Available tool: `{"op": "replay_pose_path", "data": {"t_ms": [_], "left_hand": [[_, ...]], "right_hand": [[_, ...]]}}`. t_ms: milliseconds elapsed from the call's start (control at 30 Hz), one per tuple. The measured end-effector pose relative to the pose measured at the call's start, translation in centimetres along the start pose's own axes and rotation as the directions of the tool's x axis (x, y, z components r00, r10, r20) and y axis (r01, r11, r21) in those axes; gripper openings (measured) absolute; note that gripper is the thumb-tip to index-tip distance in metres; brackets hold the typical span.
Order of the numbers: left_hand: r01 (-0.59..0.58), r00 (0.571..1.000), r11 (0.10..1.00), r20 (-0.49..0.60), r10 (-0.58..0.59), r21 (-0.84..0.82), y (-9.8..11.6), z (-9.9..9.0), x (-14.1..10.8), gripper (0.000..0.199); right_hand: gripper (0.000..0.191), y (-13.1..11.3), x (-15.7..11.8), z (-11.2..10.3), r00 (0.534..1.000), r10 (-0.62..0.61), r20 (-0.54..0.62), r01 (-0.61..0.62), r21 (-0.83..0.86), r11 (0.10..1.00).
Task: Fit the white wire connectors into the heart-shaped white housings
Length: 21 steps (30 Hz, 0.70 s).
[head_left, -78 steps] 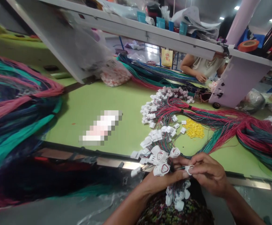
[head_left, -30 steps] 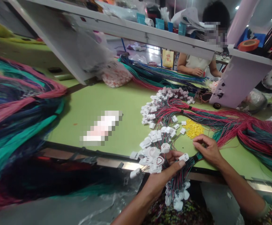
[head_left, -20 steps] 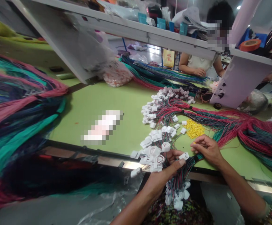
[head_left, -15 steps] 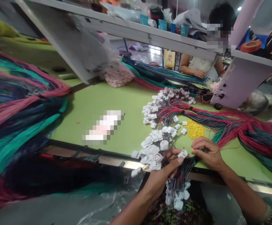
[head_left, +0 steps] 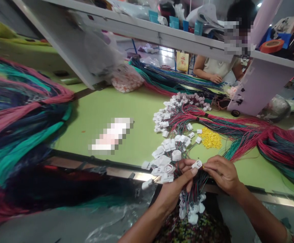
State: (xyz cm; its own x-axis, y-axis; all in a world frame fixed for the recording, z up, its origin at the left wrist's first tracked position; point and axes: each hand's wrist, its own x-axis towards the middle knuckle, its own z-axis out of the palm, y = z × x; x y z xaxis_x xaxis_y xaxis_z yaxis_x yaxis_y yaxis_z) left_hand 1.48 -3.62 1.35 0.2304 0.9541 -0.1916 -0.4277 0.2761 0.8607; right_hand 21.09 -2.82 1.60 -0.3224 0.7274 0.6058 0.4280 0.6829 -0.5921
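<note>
Left hand [head_left: 174,189] closed around a wire harness [head_left: 193,187] at the edge of the green workbench [head_left: 93,118], white connector [head_left: 197,164] held up at its fingertips, right hand [head_left: 222,173] narrowed to a pinch just beside that connector, contact unclear, small yellow parts [head_left: 210,141] just ahead.

Bright, fairly even indoor light from a small round ceiling lamp [head_left: 259,4] high at the top right. Hard white glare along the polished metal table edging [head_left: 281,201]. Soft, shallow shadow beside the thick teal-and-pink wire bundle [head_left: 22,135], smeared and blurry at the left edge. Wide-angle bowing in the long white shelf rail [head_left: 147,28]. Fairly crisp detail on the white plastic connectors [head_left: 176,155].
</note>
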Motion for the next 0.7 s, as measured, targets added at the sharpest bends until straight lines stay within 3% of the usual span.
{"op": "replay_pose_path", "data": {"t_ms": [133,233,400,700], "left_hand": [[-0.054,0.999,0.997,0.010,0.054,0.053,-0.4,-0.2,0.0,0.022],[-0.141,0.990,0.980,-0.008,0.143,0.141,-0.7,-0.5,-0.2,0.017],[-0.251,0.965,0.937,-0.009,0.261,0.245,-1.0,-0.5,-0.5,0.014],[-0.277,0.958,0.912,0.014,0.287,0.302,-0.8,-0.4,-0.5,0.014]], "right_hand": [[0.011,-1.7,-0.1,0.4,0.961,0.246,-0.122,-0.230,0.135,0.964],[0.009,-3.2,0.0,0.7,0.929,0.345,-0.136,-0.308,0.233,0.922],[0.014,-4.7,0.3,0.6,0.953,0.274,-0.128,-0.253,0.157,0.955],[0.016,-4.5,0.1,0.5,0.966,0.227,-0.125,-0.214,0.111,0.971]]}}
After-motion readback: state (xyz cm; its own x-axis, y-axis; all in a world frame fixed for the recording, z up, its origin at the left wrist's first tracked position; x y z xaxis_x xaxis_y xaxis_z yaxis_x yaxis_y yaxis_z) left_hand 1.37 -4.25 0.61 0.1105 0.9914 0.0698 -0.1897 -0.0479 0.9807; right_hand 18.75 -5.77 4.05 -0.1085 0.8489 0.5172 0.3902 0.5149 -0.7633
